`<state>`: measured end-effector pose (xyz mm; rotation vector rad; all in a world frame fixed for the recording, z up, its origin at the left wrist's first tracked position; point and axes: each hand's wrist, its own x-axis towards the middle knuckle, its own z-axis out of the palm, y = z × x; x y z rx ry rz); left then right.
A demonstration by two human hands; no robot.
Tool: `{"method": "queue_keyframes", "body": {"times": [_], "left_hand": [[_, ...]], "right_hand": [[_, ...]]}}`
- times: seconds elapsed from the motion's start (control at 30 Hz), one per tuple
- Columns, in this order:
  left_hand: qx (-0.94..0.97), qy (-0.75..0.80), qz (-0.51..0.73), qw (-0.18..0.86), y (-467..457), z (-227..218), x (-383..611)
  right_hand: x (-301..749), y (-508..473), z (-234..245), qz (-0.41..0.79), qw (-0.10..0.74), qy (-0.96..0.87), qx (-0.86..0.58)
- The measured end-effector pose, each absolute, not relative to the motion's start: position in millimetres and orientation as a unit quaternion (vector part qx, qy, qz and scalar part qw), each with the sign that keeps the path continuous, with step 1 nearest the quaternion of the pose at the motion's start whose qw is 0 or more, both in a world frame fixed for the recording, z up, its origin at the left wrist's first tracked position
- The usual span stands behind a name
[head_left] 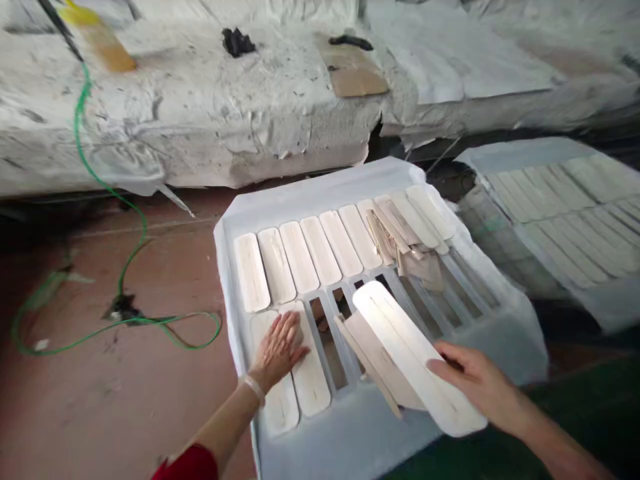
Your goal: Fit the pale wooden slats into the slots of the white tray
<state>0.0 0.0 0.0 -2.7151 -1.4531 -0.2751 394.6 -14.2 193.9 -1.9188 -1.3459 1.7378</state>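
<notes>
- Over the near left of the white slotted tray (300, 200), in the head view, the left hand (280, 347) is lying flat with fingers spread, palm down, pressing on two pale wooden slats (300, 380) that are sitting side by side in the tray's front row; a red sleeve (193, 463) is showing at the forearm, and a light band at the wrist.
- At the lower right, the right hand (480, 383) is reaching in from the edge of the view, gripping a fanned stack of slats (405, 347) near its lower end, thumb on top, fingers hidden beneath.
- That stack is tilting up and to the left above the tray's front row, its rounded upper end hanging over open slots.
- Each slat is looking long, thin and pale, with rounded ends and faint grain.
- Along the tray's back row, a line of slats (320, 250) is lying one per slot, with a loose jumble of slats (405, 240) piling up toward the right end.
- Beyond, a second tray of slats (565, 200) is sitting at the right, a green cord (120, 267) is trailing across the reddish floor, and a cloth-covered bench (200, 120) is running along the back.
</notes>
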Motion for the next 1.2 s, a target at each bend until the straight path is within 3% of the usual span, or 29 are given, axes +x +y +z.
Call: {"method": "queue_keyframes", "body": {"times": [0.23, 0.4, 0.6, 0.73, 1.2], "left_hand": [[-0.885, -0.453, -0.102, 0.026, 7, 4, -3], [-0.891, -0.443, -0.090, 0.045, 10, 6, -6], [-0.889, -0.447, -0.092, 0.030, 15, 9, 3], [-0.886, -0.452, -0.098, 0.029, 17, 9, 6], [-0.878, -0.458, -0.137, 0.013, 21, 0, 22]], "right_hand": [[275, -46, 147, 0.351, 0.259, -0.539, -0.720], [236, -58, 103, 0.265, 0.248, -0.581, -0.728], [240, -59, 74, 0.376, 0.161, -0.518, -0.752], [258, -58, 73, 0.382, 0.140, -0.517, -0.753], [264, -2, 16, 0.544, 0.144, -0.496, -0.661]]}}
